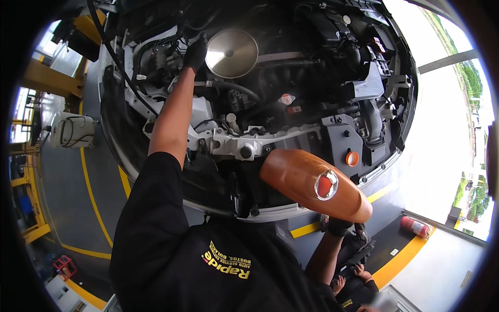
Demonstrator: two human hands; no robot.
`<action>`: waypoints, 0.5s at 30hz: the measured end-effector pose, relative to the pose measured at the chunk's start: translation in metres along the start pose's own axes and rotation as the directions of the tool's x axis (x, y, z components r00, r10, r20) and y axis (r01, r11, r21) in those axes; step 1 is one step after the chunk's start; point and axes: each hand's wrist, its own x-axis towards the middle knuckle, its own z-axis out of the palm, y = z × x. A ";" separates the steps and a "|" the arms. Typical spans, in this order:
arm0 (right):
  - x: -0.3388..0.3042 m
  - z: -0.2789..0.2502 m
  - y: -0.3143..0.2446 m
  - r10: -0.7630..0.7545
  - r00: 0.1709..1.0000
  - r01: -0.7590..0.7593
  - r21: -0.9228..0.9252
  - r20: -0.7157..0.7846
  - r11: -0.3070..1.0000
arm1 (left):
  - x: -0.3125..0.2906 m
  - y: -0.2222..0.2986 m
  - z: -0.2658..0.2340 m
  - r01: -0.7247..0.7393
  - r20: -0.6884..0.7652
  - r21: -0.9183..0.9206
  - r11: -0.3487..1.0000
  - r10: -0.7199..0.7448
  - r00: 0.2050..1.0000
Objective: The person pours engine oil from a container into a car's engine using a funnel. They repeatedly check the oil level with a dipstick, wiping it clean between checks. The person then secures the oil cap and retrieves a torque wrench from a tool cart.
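Currently, from my remote seat, I am seeing the left hand, gloved in black, resting against the left rim of a round metal dish over the engine bay; I cannot tell whether its fingers are closing on that rim or only lying along it. The dish is sitting toward the bay's far edge, left of its middle, and is showing a dark spot at its centre. Closer in, the right hand, also in a dark glove, is clamping the lower end of an orange-brown jug, its fingers mostly hiding behind it. The jug is slanting across the bay's near edge, right of the middle. An orange cap is lying near the near right corner, and a red-and-white cap is sitting mid-bay. Beyond that corner, a red fire extinguisher is showing.
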 end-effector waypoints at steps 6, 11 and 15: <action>-0.021 0.004 -0.008 0.017 1.000 -0.017 -0.063 -0.003 0.998 | -0.014 -0.011 0.015 -0.063 -0.067 0.098 0.993 0.070 0.995; -0.014 0.030 -0.016 -0.024 1.000 0.025 -0.153 0.006 0.988 | -0.015 -0.003 0.022 -0.084 -0.045 0.185 0.979 0.094 0.995; 0.005 0.069 -0.028 -0.062 0.996 0.077 -0.284 0.062 0.956 | -0.008 -0.051 0.037 -0.112 -0.002 0.143 0.983 0.114 0.994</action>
